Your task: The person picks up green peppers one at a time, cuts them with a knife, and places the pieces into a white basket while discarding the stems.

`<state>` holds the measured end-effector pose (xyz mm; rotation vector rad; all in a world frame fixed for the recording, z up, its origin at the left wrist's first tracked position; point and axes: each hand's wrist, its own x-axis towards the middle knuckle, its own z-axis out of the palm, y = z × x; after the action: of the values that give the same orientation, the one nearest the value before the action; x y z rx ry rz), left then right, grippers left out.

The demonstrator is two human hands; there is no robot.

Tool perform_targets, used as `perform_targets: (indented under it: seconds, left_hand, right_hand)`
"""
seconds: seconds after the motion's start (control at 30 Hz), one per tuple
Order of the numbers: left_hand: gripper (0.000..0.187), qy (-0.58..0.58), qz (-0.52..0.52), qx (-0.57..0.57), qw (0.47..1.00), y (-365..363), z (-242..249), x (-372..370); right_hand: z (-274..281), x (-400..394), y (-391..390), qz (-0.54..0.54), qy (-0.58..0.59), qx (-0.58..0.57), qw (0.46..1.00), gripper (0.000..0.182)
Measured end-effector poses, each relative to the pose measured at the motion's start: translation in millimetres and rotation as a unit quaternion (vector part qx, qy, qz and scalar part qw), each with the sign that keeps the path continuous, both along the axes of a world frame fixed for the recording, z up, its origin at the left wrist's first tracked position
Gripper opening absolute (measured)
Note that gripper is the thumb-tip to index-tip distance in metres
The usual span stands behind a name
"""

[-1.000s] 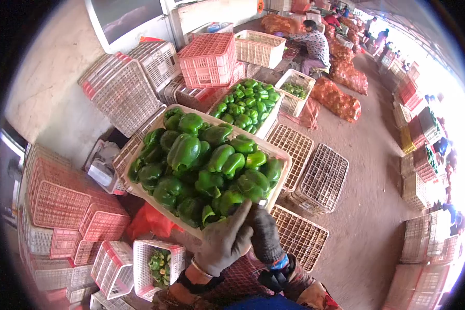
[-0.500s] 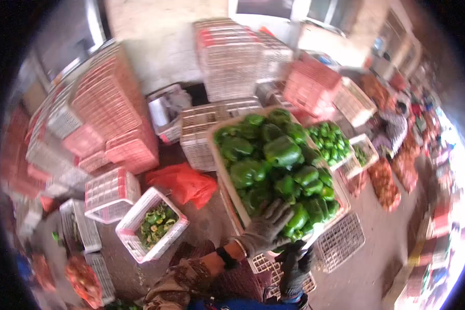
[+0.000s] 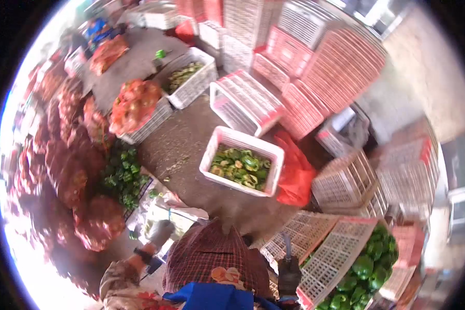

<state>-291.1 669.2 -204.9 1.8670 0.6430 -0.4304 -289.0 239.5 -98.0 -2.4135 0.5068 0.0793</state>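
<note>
The right hand is wrapped round a knife; a careless turn could nick the peppers crated just right of it. Blur hides whether the left hand grips anything.

Around you: one grey-brown floor, flecked; one pale wall, right; one white-framed window; white glare, lower left.
</note>
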Motion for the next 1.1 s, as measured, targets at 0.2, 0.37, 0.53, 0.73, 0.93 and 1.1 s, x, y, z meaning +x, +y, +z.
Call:
perform_targets:
  seconds: [0.2,0.37,0.53,0.73,0.93,1.1]
  left_hand:
    - [0.019,0.103,0.248,-0.135,0.954,56.1,-23.2,-159.8]
    - [0.017,0.009,0.212,-0.114,0.971,13.6,-4.2,-192.3]
    - [0.014,0.004,-0.001,0.204,0.979,8.8,-42.7,-228.4]
    - [0.02,0.105,0.5,-0.167,0.843,25.1,-25.4,-176.0]
    - [0.042,0.261,0.317,-0.226,0.883,64.4,-5.8,-4.0]
    - [0.055,0.186,0.215,-0.164,0.945,44.6,-30.2,48.9]
  right_hand:
    - [-88.2,68.0,57.2,0.208,0.233,-0.176,0.933,0.033]
    - [-125.2,102.3,91.1,0.34,0.271,-0.166,0.885,0.045]
    - [-124.8,147.1,144.7,0.397,0.268,-0.063,0.875,0.037]
    - [-58.3,203.9,170.1,0.489,0.292,0.052,0.82,0.03]
    - [-71.8,271.7,187.6,0.492,0.304,0.022,0.816,0.032]
    - [-71.0,325.2,208.9,0.533,0.371,0.015,0.761,0.036]
